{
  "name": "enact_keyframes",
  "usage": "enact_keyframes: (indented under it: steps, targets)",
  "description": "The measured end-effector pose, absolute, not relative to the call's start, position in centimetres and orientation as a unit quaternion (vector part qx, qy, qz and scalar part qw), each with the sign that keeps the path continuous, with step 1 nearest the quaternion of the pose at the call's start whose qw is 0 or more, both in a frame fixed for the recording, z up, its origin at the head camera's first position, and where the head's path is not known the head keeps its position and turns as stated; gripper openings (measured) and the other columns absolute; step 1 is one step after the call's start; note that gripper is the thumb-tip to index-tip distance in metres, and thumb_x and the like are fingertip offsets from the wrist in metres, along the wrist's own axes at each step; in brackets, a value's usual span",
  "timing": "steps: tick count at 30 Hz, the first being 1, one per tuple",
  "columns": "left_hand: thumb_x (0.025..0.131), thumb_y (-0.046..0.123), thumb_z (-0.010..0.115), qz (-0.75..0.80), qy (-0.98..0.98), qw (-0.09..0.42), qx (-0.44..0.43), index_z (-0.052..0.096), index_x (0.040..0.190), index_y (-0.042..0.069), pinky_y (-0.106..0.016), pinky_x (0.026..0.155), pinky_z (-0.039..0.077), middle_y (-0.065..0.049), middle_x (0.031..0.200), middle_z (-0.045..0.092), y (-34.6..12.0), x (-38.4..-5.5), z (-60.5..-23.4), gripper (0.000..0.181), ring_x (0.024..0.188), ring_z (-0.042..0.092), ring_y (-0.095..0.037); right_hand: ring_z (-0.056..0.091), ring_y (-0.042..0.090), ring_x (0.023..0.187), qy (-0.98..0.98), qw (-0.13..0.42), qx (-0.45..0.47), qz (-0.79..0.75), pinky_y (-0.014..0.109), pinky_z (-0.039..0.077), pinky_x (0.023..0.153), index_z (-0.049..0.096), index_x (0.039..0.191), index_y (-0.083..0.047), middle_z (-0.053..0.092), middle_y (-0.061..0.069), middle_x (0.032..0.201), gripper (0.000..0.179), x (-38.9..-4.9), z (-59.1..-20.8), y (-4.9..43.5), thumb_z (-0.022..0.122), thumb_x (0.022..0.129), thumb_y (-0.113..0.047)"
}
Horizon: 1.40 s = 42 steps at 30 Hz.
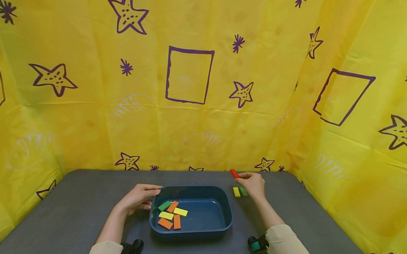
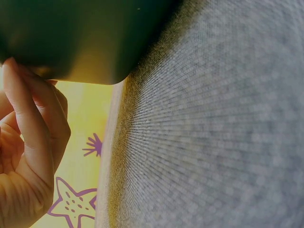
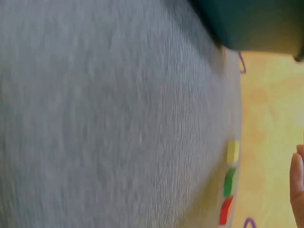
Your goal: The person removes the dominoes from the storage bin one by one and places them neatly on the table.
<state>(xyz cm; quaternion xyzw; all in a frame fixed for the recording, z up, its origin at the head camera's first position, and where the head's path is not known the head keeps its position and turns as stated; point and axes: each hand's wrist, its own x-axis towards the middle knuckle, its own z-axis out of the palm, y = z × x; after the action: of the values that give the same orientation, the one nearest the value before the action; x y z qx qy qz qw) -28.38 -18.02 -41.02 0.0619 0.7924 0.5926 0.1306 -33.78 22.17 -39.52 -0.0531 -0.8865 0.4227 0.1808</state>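
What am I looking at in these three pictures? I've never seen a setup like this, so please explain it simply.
There's no robot here, just a person's two bare hands. The wide picture comes from a camera worn on the head, looking forward and down. The other two come from cameras on the left and right wrists, so they look tilted and close up.

On the grey surface is a dark blue tray with six blocks inside: three orange, two yellow, one green. The left hand holds its left end. The right hand pinches a red block. Nearby lie a yellow block and a green block; the right wrist picture also shows another red block beside them.
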Motion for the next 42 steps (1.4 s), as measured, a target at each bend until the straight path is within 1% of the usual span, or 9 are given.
enact_keyframes:
  steps: [3, 6, 10, 20, 24, 28, 33, 38, 42]
  targets:
    - [0.099, 0.029, 0.059, 0.592, 0.793, 0.131, 0.060, 0.050, 0.142, -0.002, -0.021, 0.059, 0.055, -0.005, 0.099, 0.073, -18.0, -28.4, -41.0, 0.054, 0.058, 0.058, -0.009, 0.066, 0.031, 0.088, -0.889, 0.186, -0.068, 0.412, 0.027, 0.046, 0.063, 0.081, 0.094, -0.008, 0.078, 0.013, 0.095, 0.023, -33.9, -39.6, 23.2, 0.081, 0.078, -0.025]
    - [0.099, 0.029, 0.060, 0.591, 0.795, 0.129, 0.055, 0.050, 0.142, -0.001, -0.022, 0.059, 0.055, -0.006, 0.099, 0.073, -17.9, -28.4, -41.0, 0.054, 0.058, 0.057, -0.010, 0.065, 0.034, 0.093, -0.891, 0.187, -0.085, 0.405, 0.030, 0.049, 0.066, 0.080, 0.095, -0.008, 0.077, 0.014, 0.098, 0.024, -33.9, -39.8, 24.1, 0.080, 0.079, -0.026]
    - [0.098, 0.029, 0.060, 0.589, 0.797, 0.126, 0.049, 0.051, 0.142, -0.001, -0.022, 0.059, 0.055, -0.005, 0.099, 0.073, -17.8, -28.4, -40.9, 0.053, 0.058, 0.057, -0.010, 0.064, 0.038, 0.100, -0.894, 0.187, -0.104, 0.393, 0.038, 0.053, 0.075, 0.080, 0.097, -0.009, 0.077, 0.015, 0.101, 0.026, -33.9, -40.1, 25.2, 0.079, 0.079, -0.028]
    - [0.099, 0.029, 0.059, 0.592, 0.793, 0.126, 0.065, 0.050, 0.142, -0.001, -0.021, 0.059, 0.055, -0.006, 0.101, 0.073, -17.8, -28.4, -40.7, 0.054, 0.057, 0.057, -0.009, 0.065, 0.040, 0.099, -0.900, 0.196, -0.120, 0.371, 0.048, 0.052, 0.085, 0.080, 0.098, -0.005, 0.076, 0.017, 0.101, 0.028, -33.4, -41.0, 26.9, 0.078, 0.078, -0.025]
    - [0.099, 0.029, 0.059, 0.592, 0.794, 0.125, 0.066, 0.051, 0.142, -0.001, -0.021, 0.058, 0.055, -0.005, 0.101, 0.073, -17.9, -28.4, -40.7, 0.053, 0.057, 0.056, -0.009, 0.065, 0.042, 0.099, -0.900, 0.199, -0.125, 0.367, 0.050, 0.052, 0.087, 0.079, 0.096, -0.004, 0.076, 0.019, 0.101, 0.028, -33.3, -41.2, 27.4, 0.078, 0.078, -0.024]
    - [0.099, 0.029, 0.059, 0.592, 0.794, 0.123, 0.068, 0.050, 0.142, -0.002, -0.021, 0.058, 0.055, -0.005, 0.099, 0.073, -18.0, -28.4, -40.8, 0.054, 0.055, 0.055, -0.009, 0.064, 0.045, 0.100, -0.904, 0.187, -0.131, 0.363, 0.052, 0.052, 0.088, 0.080, 0.094, -0.003, 0.075, 0.022, 0.102, 0.027, -33.2, -41.7, 27.9, 0.076, 0.076, -0.022]
    - [0.098, 0.030, 0.060, 0.594, 0.792, 0.125, 0.063, 0.051, 0.141, -0.002, -0.020, 0.058, 0.054, -0.004, 0.097, 0.073, -18.0, -28.3, -41.0, 0.054, 0.055, 0.055, -0.008, 0.063, 0.047, 0.098, -0.915, 0.167, -0.127, 0.345, 0.052, 0.053, 0.084, 0.079, 0.092, -0.002, 0.075, 0.022, 0.101, 0.026, -33.1, -42.5, 28.8, 0.075, 0.074, -0.021]
    - [0.098, 0.030, 0.061, 0.594, 0.793, 0.125, 0.054, 0.052, 0.141, -0.001, -0.021, 0.058, 0.054, -0.006, 0.100, 0.073, -17.9, -28.4, -41.1, 0.054, 0.056, 0.056, -0.009, 0.064, 0.048, 0.097, -0.922, 0.166, -0.124, 0.326, 0.054, 0.052, 0.086, 0.080, 0.088, -0.002, 0.075, 0.022, 0.100, 0.024, -33.2, -43.3, 29.4, 0.076, 0.072, -0.020]
    - [0.098, 0.030, 0.060, 0.593, 0.794, 0.126, 0.055, 0.052, 0.141, -0.001, -0.021, 0.058, 0.054, -0.006, 0.100, 0.072, -17.9, -28.3, -41.0, 0.053, 0.056, 0.055, -0.009, 0.064, 0.048, 0.094, -0.926, 0.167, -0.119, 0.318, 0.054, 0.052, 0.084, 0.079, 0.087, -0.002, 0.075, 0.023, 0.099, 0.023, -33.1, -43.5, 29.6, 0.076, 0.071, -0.018]
